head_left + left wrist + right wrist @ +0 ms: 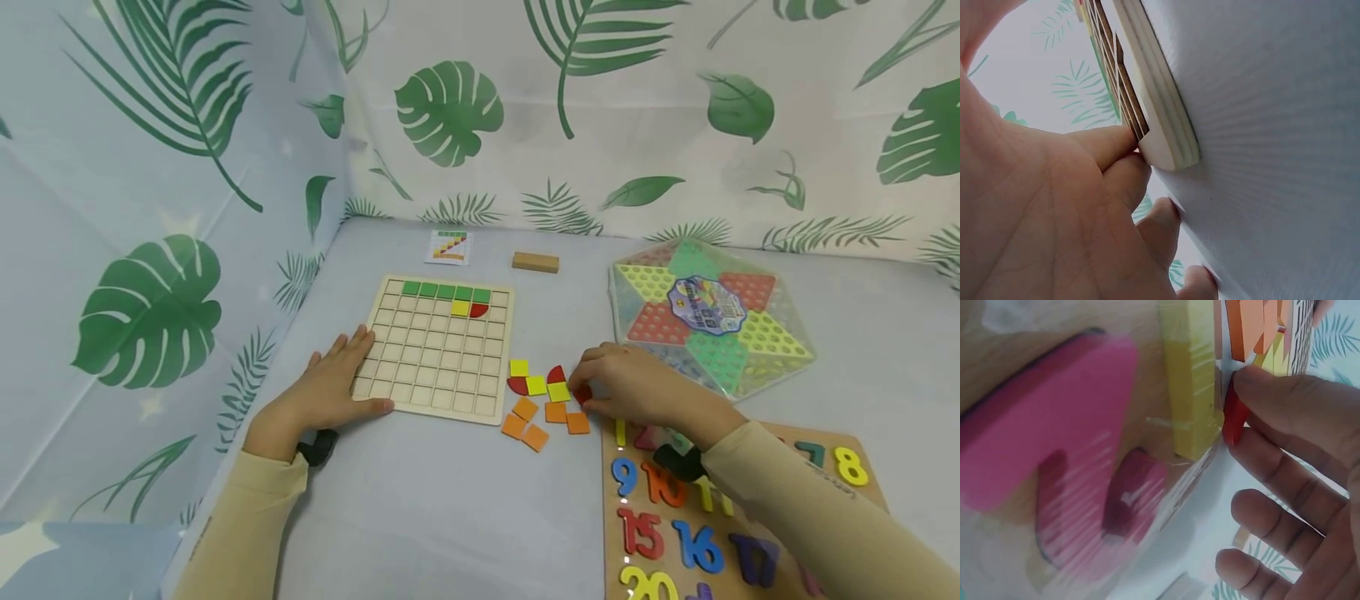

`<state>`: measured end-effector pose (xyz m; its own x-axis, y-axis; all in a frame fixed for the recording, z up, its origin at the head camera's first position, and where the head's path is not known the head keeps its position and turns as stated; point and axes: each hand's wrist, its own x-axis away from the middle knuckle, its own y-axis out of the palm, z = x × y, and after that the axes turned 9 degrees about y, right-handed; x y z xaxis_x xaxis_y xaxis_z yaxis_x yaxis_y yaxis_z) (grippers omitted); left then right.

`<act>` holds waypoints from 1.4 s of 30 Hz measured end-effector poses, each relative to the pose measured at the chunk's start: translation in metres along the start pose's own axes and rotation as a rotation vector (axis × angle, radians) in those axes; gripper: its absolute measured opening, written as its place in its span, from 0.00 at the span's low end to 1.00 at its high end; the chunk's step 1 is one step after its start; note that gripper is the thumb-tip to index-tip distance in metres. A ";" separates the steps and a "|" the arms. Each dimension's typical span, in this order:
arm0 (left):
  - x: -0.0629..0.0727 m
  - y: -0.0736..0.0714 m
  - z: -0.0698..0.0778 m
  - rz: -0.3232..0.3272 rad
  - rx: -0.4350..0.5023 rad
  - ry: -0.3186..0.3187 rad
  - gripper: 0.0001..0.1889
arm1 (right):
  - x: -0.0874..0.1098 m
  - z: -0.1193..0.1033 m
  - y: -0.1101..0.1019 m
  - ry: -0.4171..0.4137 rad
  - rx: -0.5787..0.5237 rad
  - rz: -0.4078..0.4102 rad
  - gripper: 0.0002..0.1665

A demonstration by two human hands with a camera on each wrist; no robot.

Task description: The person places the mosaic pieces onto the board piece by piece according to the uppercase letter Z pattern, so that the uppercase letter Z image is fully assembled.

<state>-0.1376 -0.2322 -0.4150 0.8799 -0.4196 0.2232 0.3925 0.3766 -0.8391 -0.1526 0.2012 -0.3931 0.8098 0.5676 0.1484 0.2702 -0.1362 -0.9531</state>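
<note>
My left hand (pixel 326 393) rests at the lower left corner of a wooden grid board (pixel 433 354), fingers extended along its side and thumb on the front rim. The left wrist view shows its fingers touching the board's edge (pixel 1169 134). Green squares (pixel 446 292) line the top row, with a yellow square (pixel 461 308) and a red quarter-circle (pixel 478 310) below. To the right, my right hand (pixel 626 383) pinches another red quarter-circle piece (pixel 1234 415) between thumb and index finger. Beside it lie loose yellow (pixel 558 392), orange (pixel 536 437) and red (pixel 517 385) pieces.
A pattern card (pixel 449 247) and a small wooden block (pixel 536 262) lie behind the board. At the right is a hexagonal game box (pixel 776 292). A wooden number puzzle (pixel 618 508) sits under my right forearm. Leaf-patterned cloth (pixel 525 167) stands behind.
</note>
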 end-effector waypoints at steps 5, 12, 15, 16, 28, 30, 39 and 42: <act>0.001 -0.001 0.002 0.000 0.002 0.002 0.61 | 0.001 -0.002 -0.002 0.013 0.017 0.007 0.13; 0.000 0.000 0.000 0.007 0.005 0.004 0.60 | -0.004 -0.003 -0.001 -0.002 0.052 0.046 0.11; 0.001 0.001 -0.002 0.008 0.000 0.006 0.61 | -0.007 -0.004 -0.001 0.001 0.061 0.065 0.10; 0.001 0.002 -0.003 0.008 -0.002 0.006 0.61 | -0.008 -0.004 -0.001 0.009 0.061 0.072 0.10; -0.001 0.003 -0.005 0.008 -0.001 0.006 0.60 | -0.051 -0.024 -0.004 0.006 -0.005 0.144 0.12; -0.002 0.004 -0.004 0.005 -0.002 0.006 0.60 | -0.062 -0.030 -0.003 0.001 -0.002 0.150 0.13; -0.001 0.002 -0.004 0.013 -0.008 -0.002 0.60 | -0.113 -0.055 -0.004 0.038 -0.012 0.141 0.16; 0.000 0.001 -0.004 0.011 -0.008 0.001 0.61 | -0.127 -0.061 -0.003 0.045 -0.008 0.118 0.15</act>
<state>-0.1384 -0.2347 -0.4177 0.8841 -0.4158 0.2134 0.3803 0.3744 -0.8457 -0.2244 0.0806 -0.3927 0.8587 0.5103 0.0476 0.1762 -0.2067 -0.9624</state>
